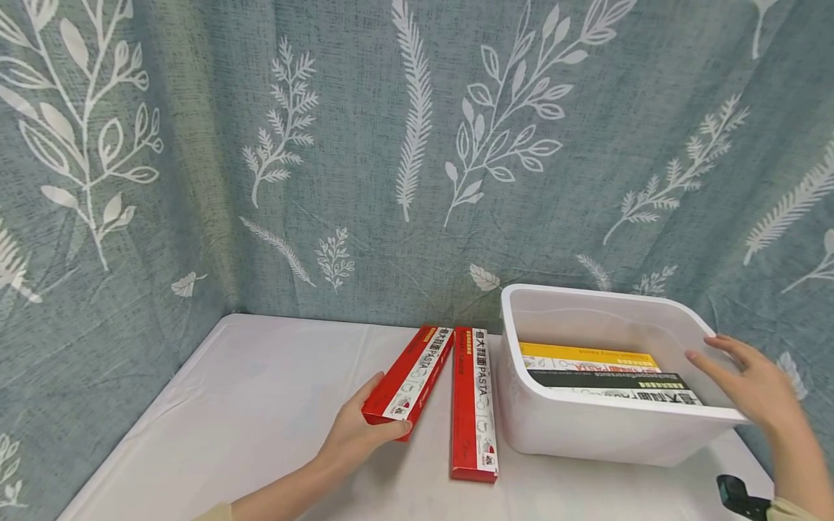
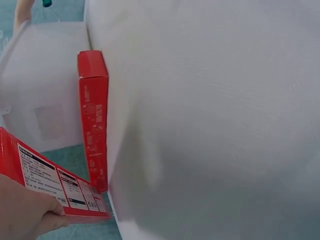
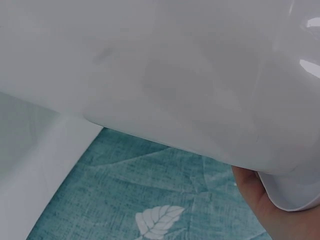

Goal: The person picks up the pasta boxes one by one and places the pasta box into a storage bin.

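Note:
My left hand (image 1: 357, 428) grips the near end of a red pasta box (image 1: 407, 376), thumb on one side and fingers round the other. The box slants with its near end raised, and its printed back (image 2: 55, 182) shows in the left wrist view. Just right of it, a second red pasta box (image 1: 474, 405) lies flat on the table. My right hand (image 1: 756, 380) holds the right rim of a white plastic bin (image 1: 599, 427). Inside the bin stand a yellow pasta box (image 1: 586, 354) and a black pasta box (image 1: 606, 380), side by side; their lower parts are hidden.
The white-covered table (image 1: 260, 405) extends to the left of the boxes. A teal curtain (image 1: 365, 159) with white leaf patterns hangs behind and at both sides. A dark strapped device (image 1: 743, 498) sits at my right wrist.

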